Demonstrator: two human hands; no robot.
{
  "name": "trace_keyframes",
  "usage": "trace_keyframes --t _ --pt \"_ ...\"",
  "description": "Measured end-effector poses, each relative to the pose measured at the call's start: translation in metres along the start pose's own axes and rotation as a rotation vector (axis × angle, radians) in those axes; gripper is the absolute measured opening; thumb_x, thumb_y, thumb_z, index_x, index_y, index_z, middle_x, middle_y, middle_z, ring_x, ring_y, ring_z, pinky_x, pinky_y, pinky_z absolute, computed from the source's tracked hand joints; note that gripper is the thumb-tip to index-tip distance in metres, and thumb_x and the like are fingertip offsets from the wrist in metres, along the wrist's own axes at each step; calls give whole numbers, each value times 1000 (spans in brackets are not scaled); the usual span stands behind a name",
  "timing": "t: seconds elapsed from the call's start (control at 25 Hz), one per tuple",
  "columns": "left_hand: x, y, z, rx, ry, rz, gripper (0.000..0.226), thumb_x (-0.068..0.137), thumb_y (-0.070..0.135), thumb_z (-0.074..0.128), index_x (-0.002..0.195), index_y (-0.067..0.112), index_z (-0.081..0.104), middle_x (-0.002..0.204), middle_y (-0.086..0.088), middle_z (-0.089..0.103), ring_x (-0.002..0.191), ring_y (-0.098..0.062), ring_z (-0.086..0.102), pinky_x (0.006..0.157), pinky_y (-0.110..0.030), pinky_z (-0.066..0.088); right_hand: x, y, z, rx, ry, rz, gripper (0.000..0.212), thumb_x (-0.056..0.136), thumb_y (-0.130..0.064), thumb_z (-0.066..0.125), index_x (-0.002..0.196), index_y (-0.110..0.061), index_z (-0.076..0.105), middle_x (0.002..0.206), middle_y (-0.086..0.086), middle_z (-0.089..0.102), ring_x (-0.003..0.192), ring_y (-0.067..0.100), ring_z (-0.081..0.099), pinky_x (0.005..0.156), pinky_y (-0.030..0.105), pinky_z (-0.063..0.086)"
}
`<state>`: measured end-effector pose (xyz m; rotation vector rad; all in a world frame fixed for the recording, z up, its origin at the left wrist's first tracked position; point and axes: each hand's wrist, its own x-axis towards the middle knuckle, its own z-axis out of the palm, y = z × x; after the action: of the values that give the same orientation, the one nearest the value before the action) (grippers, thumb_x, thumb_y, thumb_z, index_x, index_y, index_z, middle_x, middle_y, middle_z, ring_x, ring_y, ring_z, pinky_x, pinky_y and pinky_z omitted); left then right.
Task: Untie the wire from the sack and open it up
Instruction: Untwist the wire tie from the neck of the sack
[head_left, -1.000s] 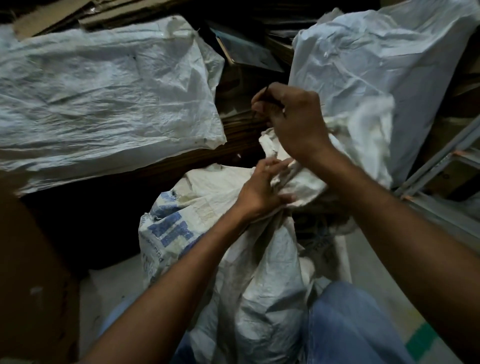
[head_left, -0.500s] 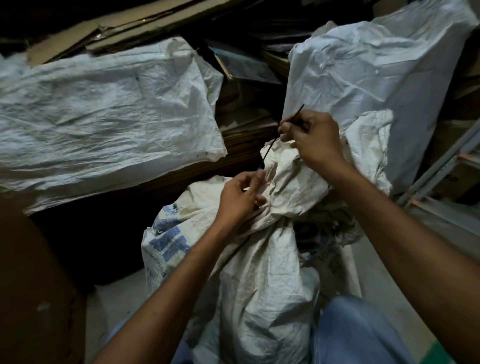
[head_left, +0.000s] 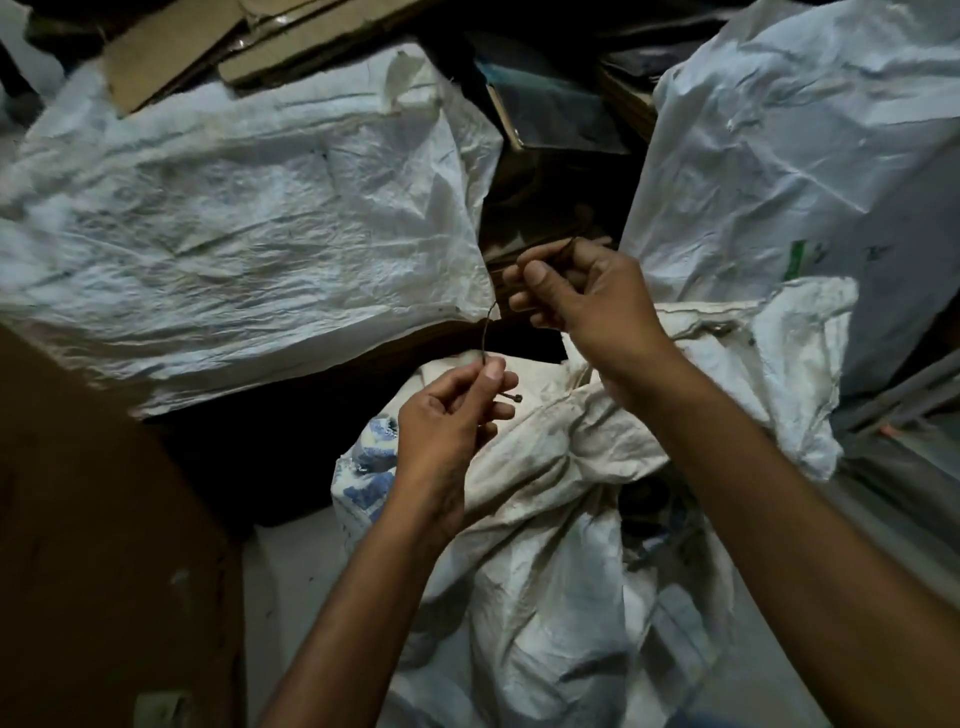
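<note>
At frame centre, the wire (head_left: 485, 332), now lifted clear of the sack (head_left: 545, 467), spans the pinching left hand (head_left: 447, 415) and right hand (head_left: 582, 291); opening remains.

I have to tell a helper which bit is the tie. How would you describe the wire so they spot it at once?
Start at the crumpled sack standing between the person's arms. Just above its neck both hands are raised: the left hand lower, the right hand higher. The wire is the thin dark curved strand spanning the gap between them, pinched at each end, the only slender dark line against the pale woven bags.
</note>
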<state>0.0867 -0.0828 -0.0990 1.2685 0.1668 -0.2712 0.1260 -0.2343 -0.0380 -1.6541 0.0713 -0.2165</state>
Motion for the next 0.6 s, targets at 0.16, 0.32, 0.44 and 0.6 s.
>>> trace_keyframes --t 0.16,0.32,0.44,0.6 --pt "-38 50 -6 59 106 40 16 94 25 71 104 14 78 89 0 78 66 -4 61 62 -18 49 -10 -53 12 240 28 236 12 105 -7 54 109 -10 65 95 1 75 83 6 70 73 19 56" --pt "-80 113 -9 191 141 105 14 93 22 72 106 20 78 89 5 77 68 -2 61 62 -18 49 -27 -128 15 269 105 390 17 105 -4 52 112 -11 66 93 -1 75 78 5 66 69 18 55" --pt "-123 177 -7 308 99 146 10 93 16 73 100 11 78 89 1 77 73 -4 67 62 -20 53 -45 -202 16 224 139 430 15 102 -4 57 109 -12 68 91 -1 77 77 6 68 69 18 56" --pt "-189 258 -28 478 69 184 7 92 24 76 88 18 76 81 0 76 65 -22 70 61 -38 58 -72 -290 38 199 157 468 10 95 0 68 102 -7 70 85 5 78 75 11 71 71 20 59"
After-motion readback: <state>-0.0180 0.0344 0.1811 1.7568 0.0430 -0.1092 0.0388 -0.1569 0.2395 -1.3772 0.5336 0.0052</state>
